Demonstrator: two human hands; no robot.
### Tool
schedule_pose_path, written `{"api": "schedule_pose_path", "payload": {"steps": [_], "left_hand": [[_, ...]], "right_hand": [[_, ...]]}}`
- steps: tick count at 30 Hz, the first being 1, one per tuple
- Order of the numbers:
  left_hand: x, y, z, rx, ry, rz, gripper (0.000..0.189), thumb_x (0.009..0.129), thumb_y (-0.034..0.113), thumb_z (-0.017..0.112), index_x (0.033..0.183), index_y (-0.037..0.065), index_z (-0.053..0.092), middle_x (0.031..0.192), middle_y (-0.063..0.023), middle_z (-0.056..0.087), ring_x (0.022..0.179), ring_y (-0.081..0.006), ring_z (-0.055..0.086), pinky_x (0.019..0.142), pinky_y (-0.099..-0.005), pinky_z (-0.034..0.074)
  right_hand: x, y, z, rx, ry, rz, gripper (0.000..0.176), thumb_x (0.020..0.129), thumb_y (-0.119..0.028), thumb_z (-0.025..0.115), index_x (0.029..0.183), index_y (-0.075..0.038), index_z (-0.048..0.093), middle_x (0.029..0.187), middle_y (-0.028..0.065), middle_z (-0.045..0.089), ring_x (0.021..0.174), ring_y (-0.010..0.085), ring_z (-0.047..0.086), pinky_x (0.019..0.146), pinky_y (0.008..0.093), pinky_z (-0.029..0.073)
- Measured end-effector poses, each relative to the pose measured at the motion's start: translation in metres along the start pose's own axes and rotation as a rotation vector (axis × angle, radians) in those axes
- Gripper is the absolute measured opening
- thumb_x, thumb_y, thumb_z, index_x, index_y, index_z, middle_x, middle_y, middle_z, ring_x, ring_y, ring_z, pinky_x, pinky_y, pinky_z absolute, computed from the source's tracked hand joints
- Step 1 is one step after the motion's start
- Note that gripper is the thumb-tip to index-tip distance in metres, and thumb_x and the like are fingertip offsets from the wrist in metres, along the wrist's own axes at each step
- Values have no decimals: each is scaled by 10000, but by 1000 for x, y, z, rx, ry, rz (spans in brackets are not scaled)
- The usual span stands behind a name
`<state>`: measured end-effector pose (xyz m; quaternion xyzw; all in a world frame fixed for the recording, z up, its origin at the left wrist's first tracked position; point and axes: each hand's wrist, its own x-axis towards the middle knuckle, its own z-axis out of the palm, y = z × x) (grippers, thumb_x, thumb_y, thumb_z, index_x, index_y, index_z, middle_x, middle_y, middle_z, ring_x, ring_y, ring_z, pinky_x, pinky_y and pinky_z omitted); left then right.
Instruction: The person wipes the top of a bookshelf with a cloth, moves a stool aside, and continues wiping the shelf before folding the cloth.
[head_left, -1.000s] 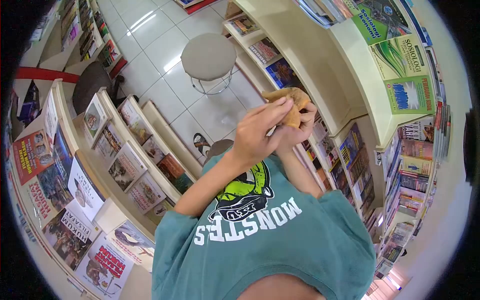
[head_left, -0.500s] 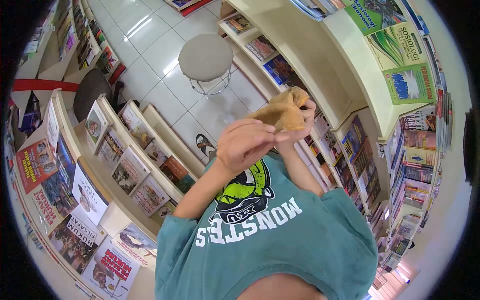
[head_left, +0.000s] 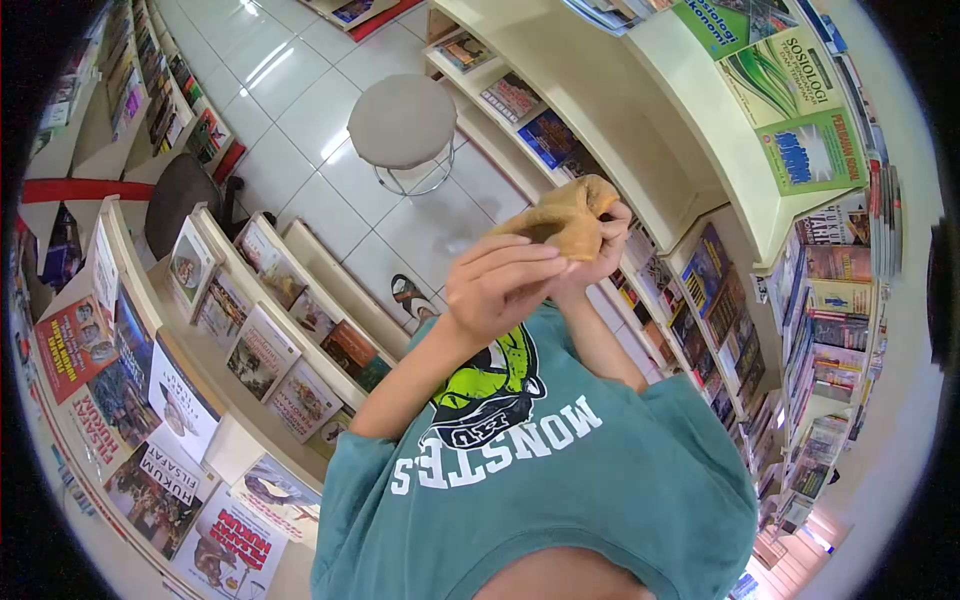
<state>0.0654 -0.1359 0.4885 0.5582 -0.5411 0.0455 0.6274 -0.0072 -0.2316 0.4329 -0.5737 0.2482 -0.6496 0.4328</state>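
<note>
A tan-yellow cloth (head_left: 578,218), bunched and folded, is held up in front of my chest. My left hand (head_left: 505,280) reaches in from the left, its fingers bent together at the cloth's lower left edge. On the other side, my right hand (head_left: 610,245) grips the cloth from behind, with fingers curled around its right end. Part of the right hand is hidden by the fabric. Below both hands is the green printed T-shirt (head_left: 560,480) that I wear.
Bookshelves (head_left: 290,270) line the left side, and a tall shelf (head_left: 660,130) stands on the right with books (head_left: 810,150) on top. A round grey stool (head_left: 402,122) is on the tiled floor (head_left: 290,100) ahead. A dark chair (head_left: 185,200) stands at the left.
My left fingers have closed in on the cloth's lower edge. The cloth has been turned slightly, and the view has shifted a little.
</note>
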Motion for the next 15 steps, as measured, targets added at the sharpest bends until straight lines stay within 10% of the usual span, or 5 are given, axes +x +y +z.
{"api": "schedule_pose_path", "payload": {"steps": [4,6,10,15], "left_hand": [[5,2,-4,-9,11,-19,311,575,108,795,848,90,647,836,-45,665,776,-141,640,702,-275,467],[14,8,-2,22,-16,-53,313,580,114,793,857,92,648,843,-39,665,779,-143,640,728,-280,463],[15,5,13,59,-80,-11,258,619,61,729,856,62,627,904,-50,654,790,-174,624,748,-298,480],[4,-1,14,35,-33,72,341,628,107,756,950,88,647,846,-50,663,811,-160,637,781,-279,461]], "right_hand": [[3,-7,0,-97,82,149,109,803,-110,368,820,-39,449,901,109,503,871,213,508,779,352,446],[3,-8,0,-115,-36,-127,265,752,-106,646,747,-62,385,932,96,441,896,212,498,769,328,437],[-6,8,-12,210,29,240,267,743,-105,655,745,-64,391,930,98,440,887,216,499,761,330,439],[-2,-1,-8,-37,-25,44,253,758,-131,638,768,-70,392,932,93,443,890,211,504,797,358,429]]}}
